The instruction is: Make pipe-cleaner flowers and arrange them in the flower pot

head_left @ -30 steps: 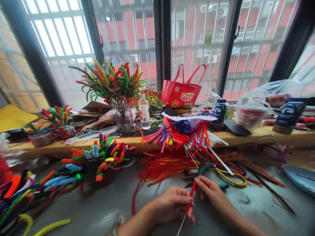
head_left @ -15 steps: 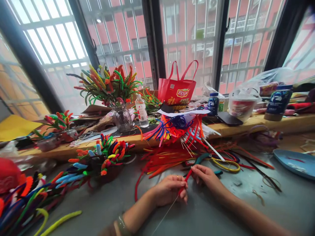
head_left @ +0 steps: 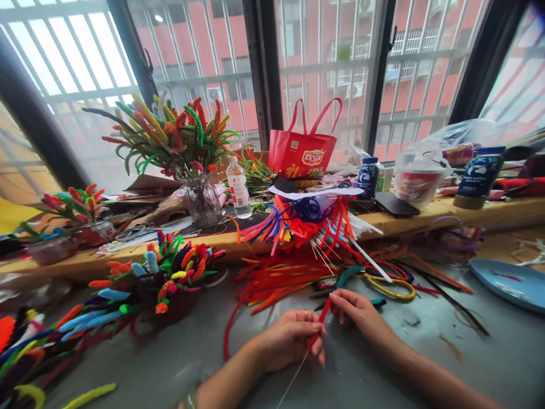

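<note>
The red strip is held slanted above the desk, on the near side of the teal-handled tool. The left hand pinches its lower part between thumb and fingers, and the right hand pinches its upper end with fingertips. From the lower end of the strip a thin pale wire goes down, away from the tool. Close to the left of the tool, a pile of red and orange strips is lying; just to the right of it there is a yellow loop, and farther to the right a blue plate. Behind the tool is a bundle of many-coloured strips, and farther behind it stands a red bag. Well to the left of the tool is a bunch of fuzzy stems
</note>
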A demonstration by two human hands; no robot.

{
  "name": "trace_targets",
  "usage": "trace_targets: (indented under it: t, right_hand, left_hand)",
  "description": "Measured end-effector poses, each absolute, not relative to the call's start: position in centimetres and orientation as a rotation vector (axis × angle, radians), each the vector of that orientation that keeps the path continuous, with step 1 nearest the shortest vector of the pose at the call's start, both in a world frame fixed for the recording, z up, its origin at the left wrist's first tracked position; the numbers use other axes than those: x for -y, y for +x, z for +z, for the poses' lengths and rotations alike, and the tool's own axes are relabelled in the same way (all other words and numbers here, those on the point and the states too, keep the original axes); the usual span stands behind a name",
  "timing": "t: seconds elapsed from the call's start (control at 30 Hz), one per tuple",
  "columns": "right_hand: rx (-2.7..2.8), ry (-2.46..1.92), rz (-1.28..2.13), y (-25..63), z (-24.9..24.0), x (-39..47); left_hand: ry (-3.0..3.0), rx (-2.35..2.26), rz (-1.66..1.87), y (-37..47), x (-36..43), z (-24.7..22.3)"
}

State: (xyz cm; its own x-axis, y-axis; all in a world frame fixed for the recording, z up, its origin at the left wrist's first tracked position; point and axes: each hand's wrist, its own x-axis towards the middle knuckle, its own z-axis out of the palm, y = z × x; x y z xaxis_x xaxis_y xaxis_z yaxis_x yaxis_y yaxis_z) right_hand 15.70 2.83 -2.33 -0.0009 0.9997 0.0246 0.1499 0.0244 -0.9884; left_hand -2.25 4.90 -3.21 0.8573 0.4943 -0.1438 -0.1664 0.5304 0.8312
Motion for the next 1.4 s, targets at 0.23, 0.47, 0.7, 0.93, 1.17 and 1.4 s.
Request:
trace_targets:
  t: [0.23,0.47,0.7,0.93,1.17,1.4]
  right_hand:
    - [1.387,-1.318,1.081,15.8,-2.4,-2.7]
    - [1.560,-1.344,0.902,16.4,-2.6,-1.8]
    - [1.746,-1.351,0.795,16.2,-2.7,-1.7]
    - [1.814,-1.388,0.765,16.2,-2.7,-1.7]
    - [1.839,-1.413,0.755,16.2,-2.7,-1.5]
    - [1.856,-1.430,0.730,16.3,-2.8,-1.6]
  left_hand:
    - [0.923,-0.397,0.388,-2.2,-5.0,-3.6]
    - [0.903,-0.414,0.451,-1.7,-4.8,-3.5]
    - [0.921,-0.398,0.460,-1.7,-4.9,-3.5]
    - [0.903,-0.411,0.448,-1.7,-4.9,-3.4]
    - [0.906,-0.400,0.441,-1.8,-4.9,-3.3]
    - [0.926,-0.376,0.416,-1.7,-5.1,-3.8]
